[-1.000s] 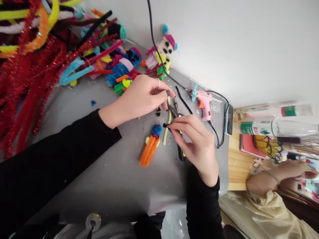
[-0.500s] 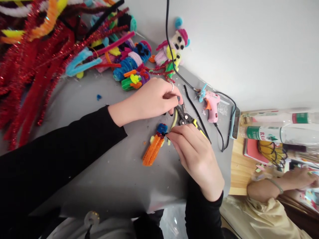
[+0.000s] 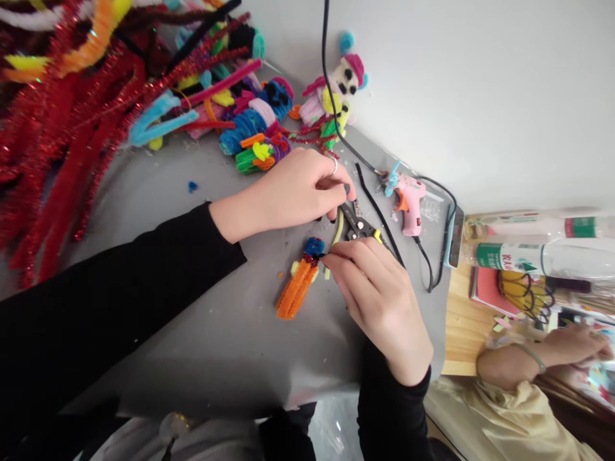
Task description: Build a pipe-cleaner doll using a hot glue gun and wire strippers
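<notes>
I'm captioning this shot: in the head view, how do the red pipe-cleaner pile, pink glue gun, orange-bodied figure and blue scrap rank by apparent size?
1. Red pipe-cleaner pile
2. Orange-bodied figure and pink glue gun: too alike to rank
3. Blue scrap

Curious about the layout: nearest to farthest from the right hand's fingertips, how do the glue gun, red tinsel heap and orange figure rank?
1. Orange figure: close, at left.
2. Glue gun: upper right.
3. Red tinsel heap: far upper left.
</notes>
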`<state>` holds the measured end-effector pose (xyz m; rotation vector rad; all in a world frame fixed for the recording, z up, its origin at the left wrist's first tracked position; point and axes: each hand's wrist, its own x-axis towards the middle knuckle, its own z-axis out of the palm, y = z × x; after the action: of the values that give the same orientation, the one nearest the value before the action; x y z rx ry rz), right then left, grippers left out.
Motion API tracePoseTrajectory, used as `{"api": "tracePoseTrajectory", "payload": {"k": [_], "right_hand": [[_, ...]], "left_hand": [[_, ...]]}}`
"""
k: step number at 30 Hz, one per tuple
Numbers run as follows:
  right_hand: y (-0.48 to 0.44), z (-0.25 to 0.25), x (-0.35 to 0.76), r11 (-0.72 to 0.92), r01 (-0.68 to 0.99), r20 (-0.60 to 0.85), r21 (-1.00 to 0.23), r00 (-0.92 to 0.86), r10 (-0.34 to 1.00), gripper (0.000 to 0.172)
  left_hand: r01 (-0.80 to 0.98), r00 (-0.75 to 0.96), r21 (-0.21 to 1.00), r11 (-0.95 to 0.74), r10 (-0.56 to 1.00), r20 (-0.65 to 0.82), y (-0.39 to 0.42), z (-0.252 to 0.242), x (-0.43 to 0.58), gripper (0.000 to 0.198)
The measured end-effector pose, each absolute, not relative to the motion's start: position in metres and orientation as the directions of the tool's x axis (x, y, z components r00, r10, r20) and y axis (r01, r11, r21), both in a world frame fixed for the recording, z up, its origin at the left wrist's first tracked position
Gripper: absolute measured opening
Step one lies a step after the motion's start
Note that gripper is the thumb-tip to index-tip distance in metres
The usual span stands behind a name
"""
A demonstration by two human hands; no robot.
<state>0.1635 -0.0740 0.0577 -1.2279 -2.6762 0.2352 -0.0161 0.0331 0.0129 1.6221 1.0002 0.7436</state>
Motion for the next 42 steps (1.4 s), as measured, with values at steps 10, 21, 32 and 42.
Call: {"api": "tracePoseTrajectory", "payload": {"k": [10,21,32,42], "right_hand": [[-0.0717,0.0573,0.1641,0.617,0.756,0.117,-0.217,-0.608,0.785,0.017],[-0.077,0.0563,0.1642,0.62,0.716,0.166,-0.321,-0.602,0.781,0.013],[-0.0738,0.0514,0.1651,0.638,0.709,0.16,-0.3,-0.622,0.766,0.012],[-0.0751,0.0521,0.166,0.6,0.726,0.186,-0.336,-0.574,0.798,0.012]], "left_hand": [[0.241,0.456,0.965,-0.102,0.89,-0.02,0.0337,0.0145,-0.0161,0.025],[0.255,0.459,0.961,-0.108,0.888,-0.022,0.0336,0.0143,-0.0165,0.026],[0.271,0.48,0.943,-0.192,0.876,0.041,0.0334,0.0125,-0.0182,0.029],[0.274,0.481,0.94,-0.202,0.875,0.048,0.0337,0.0121,-0.0183,0.03]]}}
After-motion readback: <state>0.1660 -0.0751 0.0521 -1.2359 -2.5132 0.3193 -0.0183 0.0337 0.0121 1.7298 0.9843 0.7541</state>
